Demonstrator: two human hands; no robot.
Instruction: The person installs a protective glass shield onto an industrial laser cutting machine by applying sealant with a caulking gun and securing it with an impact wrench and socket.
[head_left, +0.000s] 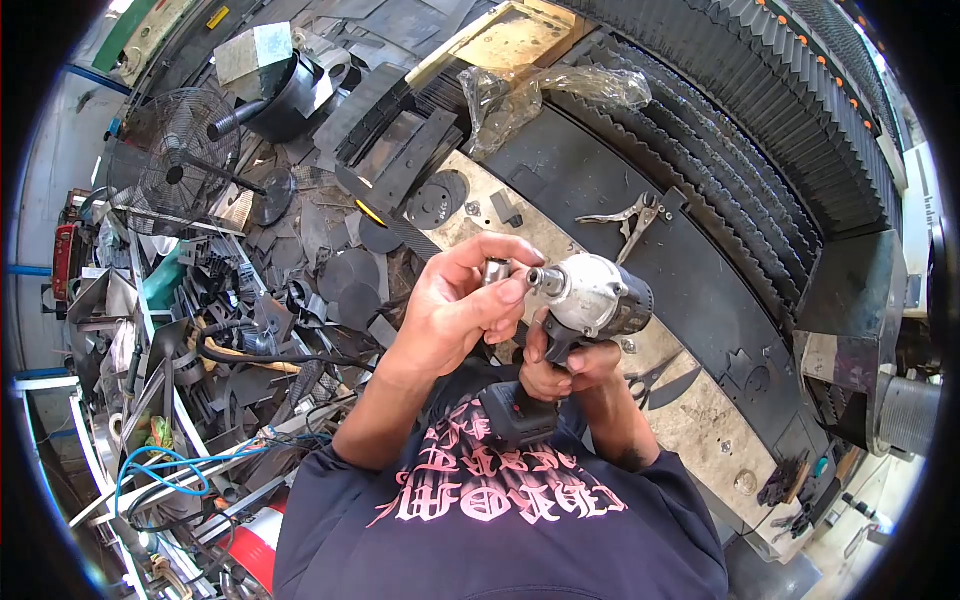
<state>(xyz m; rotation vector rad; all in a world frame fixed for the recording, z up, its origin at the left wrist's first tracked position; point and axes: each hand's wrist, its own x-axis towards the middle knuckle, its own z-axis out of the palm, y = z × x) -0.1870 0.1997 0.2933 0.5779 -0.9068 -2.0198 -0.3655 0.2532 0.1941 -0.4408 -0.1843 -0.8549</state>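
In front of my chest, my left hand (465,305) pinches a small metal socket (495,269) between thumb and fingers. The socket is held just left of the nose of an impact wrench (592,296), close to its square drive end; a narrow gap shows between them. My right hand (570,368) is wrapped round the wrench's grip, with its black battery (517,415) below. Beyond the wrench, locking pliers (630,222) lie on the dark machine surface. Scissors (665,383) rest on the worn, light-coloured ledge to the right of my right hand.
A long worn ledge (700,430) runs beside a dark machine bed (720,310) with ridged bellows (740,70). Crumpled clear plastic (555,95) lies at the back. To the left are heaped metal offcuts (290,290), a fan (175,165) and a blue hose (165,465).
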